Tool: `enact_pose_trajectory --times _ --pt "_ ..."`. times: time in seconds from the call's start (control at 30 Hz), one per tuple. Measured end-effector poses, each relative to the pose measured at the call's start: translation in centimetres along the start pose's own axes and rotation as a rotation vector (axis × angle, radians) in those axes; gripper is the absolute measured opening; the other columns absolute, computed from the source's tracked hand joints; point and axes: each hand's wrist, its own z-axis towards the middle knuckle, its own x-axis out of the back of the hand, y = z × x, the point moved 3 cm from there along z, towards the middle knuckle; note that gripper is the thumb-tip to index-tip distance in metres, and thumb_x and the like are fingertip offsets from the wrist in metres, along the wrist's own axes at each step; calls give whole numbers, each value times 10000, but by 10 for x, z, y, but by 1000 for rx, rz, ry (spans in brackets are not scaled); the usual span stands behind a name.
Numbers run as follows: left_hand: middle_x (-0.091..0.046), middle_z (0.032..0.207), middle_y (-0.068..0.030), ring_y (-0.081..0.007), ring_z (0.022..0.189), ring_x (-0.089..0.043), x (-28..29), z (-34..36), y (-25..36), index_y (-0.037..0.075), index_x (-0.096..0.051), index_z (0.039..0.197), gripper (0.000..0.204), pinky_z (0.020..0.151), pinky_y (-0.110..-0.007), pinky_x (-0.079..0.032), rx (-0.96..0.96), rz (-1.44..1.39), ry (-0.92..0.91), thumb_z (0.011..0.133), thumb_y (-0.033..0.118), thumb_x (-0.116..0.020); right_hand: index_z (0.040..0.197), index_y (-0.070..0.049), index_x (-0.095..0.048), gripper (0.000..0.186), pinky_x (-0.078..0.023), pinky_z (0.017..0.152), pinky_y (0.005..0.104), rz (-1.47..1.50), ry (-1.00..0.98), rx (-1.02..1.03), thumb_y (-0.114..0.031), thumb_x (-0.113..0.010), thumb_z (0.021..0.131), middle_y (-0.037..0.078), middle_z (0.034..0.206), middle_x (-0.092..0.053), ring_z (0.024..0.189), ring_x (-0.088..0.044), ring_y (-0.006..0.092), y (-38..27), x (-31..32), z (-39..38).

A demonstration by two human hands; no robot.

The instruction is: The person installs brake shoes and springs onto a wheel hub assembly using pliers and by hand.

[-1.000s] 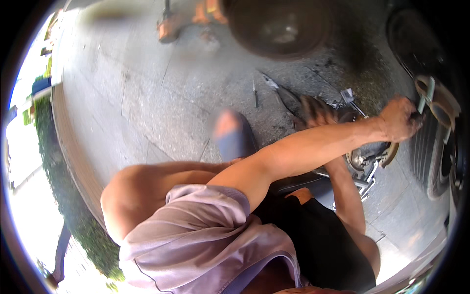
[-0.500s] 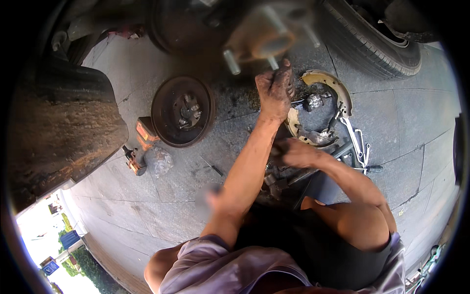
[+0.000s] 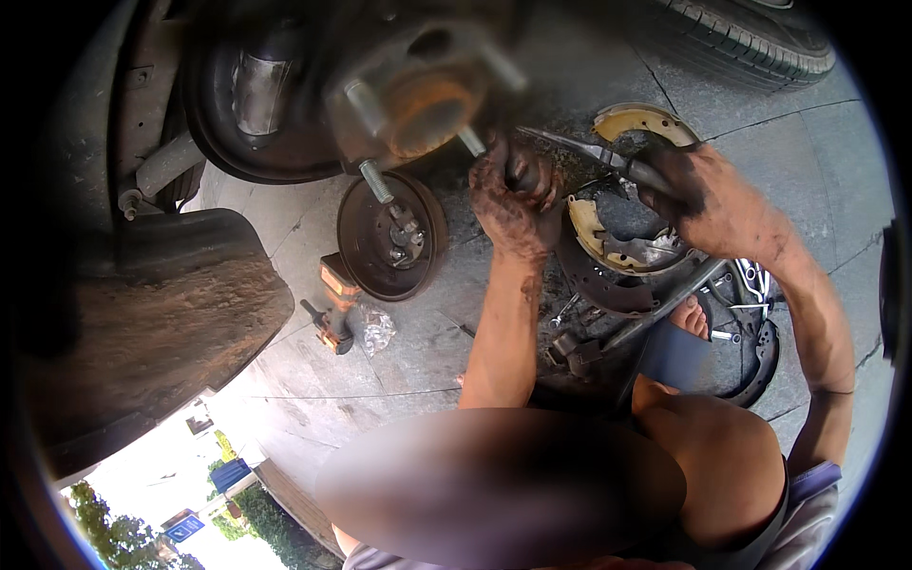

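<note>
A rusty wheel hub (image 3: 427,119) with several bare studs hangs at the top centre, partly blurred. Just below one stud is my left hand (image 3: 516,199), its blackened fingers curled closed; whatever they pinch is hidden. My right hand (image 3: 722,204), to the right, is wrapped round the dark handles of pliers (image 3: 608,157). Their long, narrow jaws point left, toward the space beside the hub and above my left fingers. Beneath the pliers, worn brake shoes (image 3: 591,233) with yellowish metal and dark linings lie on the floor.
A brake drum (image 3: 348,233) holding small metal parts lies left of centre. Near it are an orange-black power tool (image 3: 332,332) and a clear plastic bag (image 3: 378,330). A tyre (image 3: 750,43) lies at far right. Wrenches (image 3: 750,275) and a curved shoe (image 3: 760,366) are near my foot.
My right hand has come up and to the right from low beside my left forearm, and pliers now show in it. My left hand stays curled by the hub. The whole view has shifted.
</note>
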Motion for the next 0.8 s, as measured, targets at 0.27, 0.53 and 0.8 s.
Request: enact_pose_trajectory --times 0.27,0.53,0.8 --pt "-276 555 31 -114 421 -242 6 1 1 180 -396 703 262 384 -260 -241 80 -118 -63 950 244 -454 1126 -11 -610 291 -447 965 448 -83 29 195 -113 -620 854 186 975 -662 1018 -606 363 2 4 20" --pt "-213 520 66 -79 439 -200 0 -5 4 173 -402 659 411 413 -238 -190 141 -76 1 1016 362 -480 1186 -5 -609 314 -510 911 424 -92 58 259 -153 -615 909 201 1030 -677 958 -657 352 8 -3 25" --pt "-198 508 76 -73 427 -181 -2 -5 3 187 -390 660 416 412 -231 -179 176 -96 39 1012 386 -489 1279 -41 -592 377 -423 1055 385 20 -105 72 -230 -585 953 157 1187 -658 1150 -604 281 11 1 30"
